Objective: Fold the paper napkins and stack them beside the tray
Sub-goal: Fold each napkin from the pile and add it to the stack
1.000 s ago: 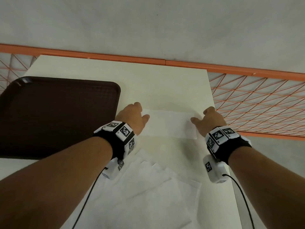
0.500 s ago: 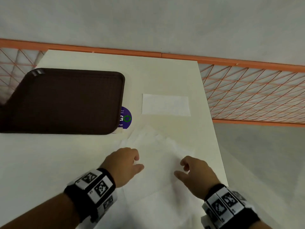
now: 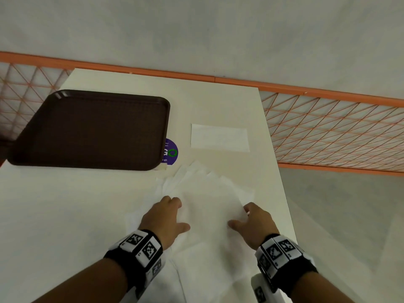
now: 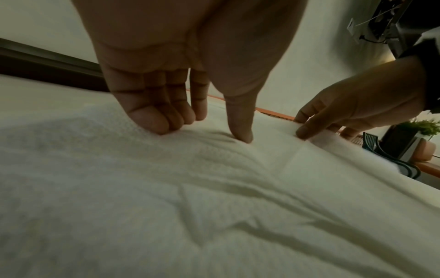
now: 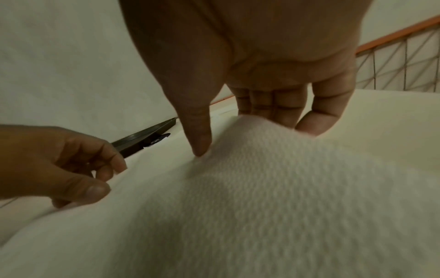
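Left hand (image 3: 164,217) fingertips and thumb press down on top napkin (image 3: 209,206), fingers near straight. Right hand (image 3: 254,221) pinches its raised right edge. Fanned pile near table (image 3: 65,215) right edge. Folded napkin (image 3: 219,138) just right of tray (image 3: 91,130), apart.

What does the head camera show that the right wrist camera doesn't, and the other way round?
Only the head view shows the folded napkin lying flat to the right of the tray, apart from it, and the whole fanned pile. Only the right wrist view shows the right hand lifting a napkin edge between thumb and fingers. Both show the left hand, the tray, the purple sticker and the unfolded napkins.
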`<state>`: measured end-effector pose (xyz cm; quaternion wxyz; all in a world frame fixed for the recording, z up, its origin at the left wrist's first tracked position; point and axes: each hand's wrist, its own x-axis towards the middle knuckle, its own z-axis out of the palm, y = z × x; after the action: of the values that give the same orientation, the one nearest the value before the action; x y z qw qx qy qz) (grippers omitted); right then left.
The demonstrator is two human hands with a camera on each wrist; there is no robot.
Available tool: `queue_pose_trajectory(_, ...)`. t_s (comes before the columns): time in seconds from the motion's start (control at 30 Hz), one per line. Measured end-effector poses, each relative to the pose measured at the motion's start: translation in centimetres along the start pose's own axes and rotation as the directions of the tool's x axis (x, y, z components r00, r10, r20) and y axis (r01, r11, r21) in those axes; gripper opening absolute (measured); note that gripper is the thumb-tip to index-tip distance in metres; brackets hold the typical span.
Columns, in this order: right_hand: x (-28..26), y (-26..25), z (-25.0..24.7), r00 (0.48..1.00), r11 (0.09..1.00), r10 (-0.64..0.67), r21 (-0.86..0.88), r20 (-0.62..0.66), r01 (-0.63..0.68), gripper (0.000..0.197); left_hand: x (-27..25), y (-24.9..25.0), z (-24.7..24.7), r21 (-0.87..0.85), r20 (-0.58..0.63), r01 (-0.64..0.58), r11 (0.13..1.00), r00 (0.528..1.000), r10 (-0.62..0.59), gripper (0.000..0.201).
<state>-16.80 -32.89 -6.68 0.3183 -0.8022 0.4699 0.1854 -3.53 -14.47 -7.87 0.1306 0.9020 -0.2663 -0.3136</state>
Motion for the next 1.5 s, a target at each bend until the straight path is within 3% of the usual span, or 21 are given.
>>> queue_pose_trajectory(0.17, -1.9, -0.7, -0.3, 0.986, 0.993, -0.108, -0.058, -0.124, 0.102, 0.016, 0.0, -0.1, 0.2, -0.005, -0.014, -0.01, 1.0, 1.0, 0.01, 0.056)
queue_pose_trajectory(0.33, -4.0, -0.7, -0.3, 0.929, 0.957, -0.277, -0.158, -0.247, 0.244, 0.022, 0.0, -0.3, 0.3, -0.01, -0.018, -0.019, 1.0, 1.0, 0.019, 0.057)
queue_pose_trajectory(0.57, -4.4, -1.0, -1.6, 0.906, 0.95, -0.304, -0.159, -0.295, 0.268, 0.02, -0.4, -0.7, -0.1, -0.052, -0.027, -0.043, 0.998, 0.999, 0.042, 0.056)
queue_pose_trajectory(0.73, -3.8, -0.8, -2.9, 0.831, 0.897, -0.392, 0.037, -0.396, 0.44, 0.012, -0.7, -1.3, 0.1, -0.151, -0.016, -0.054, 0.987, 0.999, 0.052, 0.063)
queue_pose_trajectory(0.93, -4.1, -1.7, -3.9, 0.858, 0.782, -0.397, 0.37, -0.325, 0.502, 0.017, -1.0, -2.4, -0.5, -0.375, -0.082, 0.042, 0.926, 0.994, -0.078, 0.061)
queue_pose_trajectory(1.0, -3.8, -2.1, -4.0, 0.871, 0.762, -0.365, 0.432, -0.329, 0.483, 0.015, -0.9, -2.5, -0.8, -0.474, -0.052, 0.124, 0.872, 0.984, -0.168, 0.06)
queue_pose_trajectory(1.07, -3.1, -2.0, -4.0, 0.905, 0.727, -0.283, 0.545, -0.319, 0.419, 0.014, -0.8, -2.0, -1.3, -0.686, 0.072, 0.229, 0.691, 0.966, -0.248, 0.063)
queue_pose_trajectory(1.17, -2.2, -1.1, -3.6, 0.947, 0.67, -0.167, 0.673, -0.274, 0.313, 0.014, -1.4, -0.7, -2.4, -0.86, 0.257, 0.329, 0.391, 0.94, -0.224, 0.055)
queue_pose_trajectory(1.23, -1.6, -0.4, -3.2, 0.968, 0.633, -0.096, 0.736, -0.233, 0.24, 0.013, -1.7, -0.2, -2.7, -0.891, 0.25, 0.304, 0.338, 0.949, -0.194, 0.041)
queue_pose_trajectory(1.27, -1.3, -0.1, -3.0, 0.976, 0.615, -0.06, 0.762, -0.211, 0.202, 0.013, -1.8, -0.1, -2.5, -0.887, 0.226, 0.286, 0.363, 0.954, -0.199, 0.036)
queue_pose_trajectory(1.37, -0.7, 0.9, -2.4, 0.99, 0.594, 0.023, 0.798, -0.142, 0.101, 0.014, -1.5, -0.3, -1.4, -0.792, 0.147, 0.26, 0.552, 0.959, -0.241, 0.031)
queue_pose_trajectory(1.5, -1.1, 1.2, -2.3, 0.987, 0.605, -0.061, 0.781, -0.146, 0.153, 0.018, -0.6, -0.8, 0.1, -0.654, 0.073, 0.21, 0.727, 0.974, -0.216, 0.027)
